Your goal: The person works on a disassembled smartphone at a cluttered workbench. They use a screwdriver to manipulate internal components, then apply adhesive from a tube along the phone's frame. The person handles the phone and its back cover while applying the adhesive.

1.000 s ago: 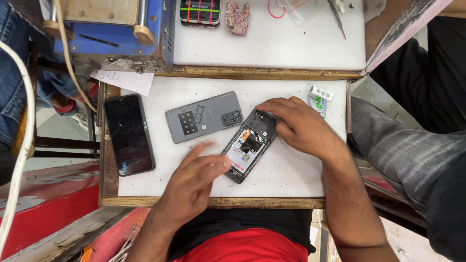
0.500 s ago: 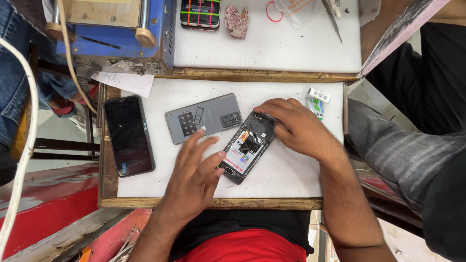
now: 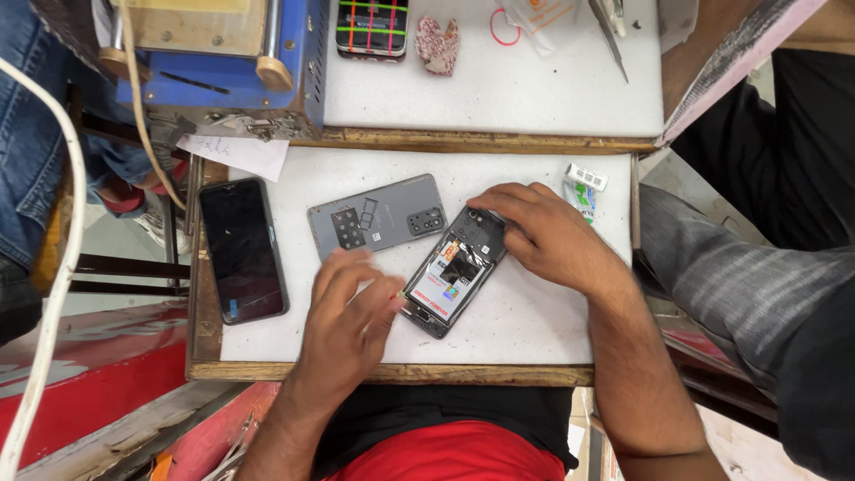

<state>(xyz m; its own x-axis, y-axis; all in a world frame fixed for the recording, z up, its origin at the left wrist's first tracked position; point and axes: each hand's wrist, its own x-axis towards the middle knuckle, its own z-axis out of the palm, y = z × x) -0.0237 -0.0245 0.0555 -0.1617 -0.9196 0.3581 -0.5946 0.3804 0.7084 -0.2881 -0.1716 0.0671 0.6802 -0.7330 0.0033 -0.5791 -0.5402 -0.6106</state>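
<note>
Steadying the opened phone mid-tabletop, both hands, right and left, press its ends; grey back cover lies beside it.

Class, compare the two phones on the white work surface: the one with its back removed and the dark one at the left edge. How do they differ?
1. The opened phone shows its inner parts and battery; the dark phone is closed, showing a blank black screen.
2. The left hand and right hand touch the opened phone; the dark phone lies untouched.
3. The opened phone lies diagonally; the dark phone runs nearly along the table edge.

Both lie flat on the white work surface.
</note>
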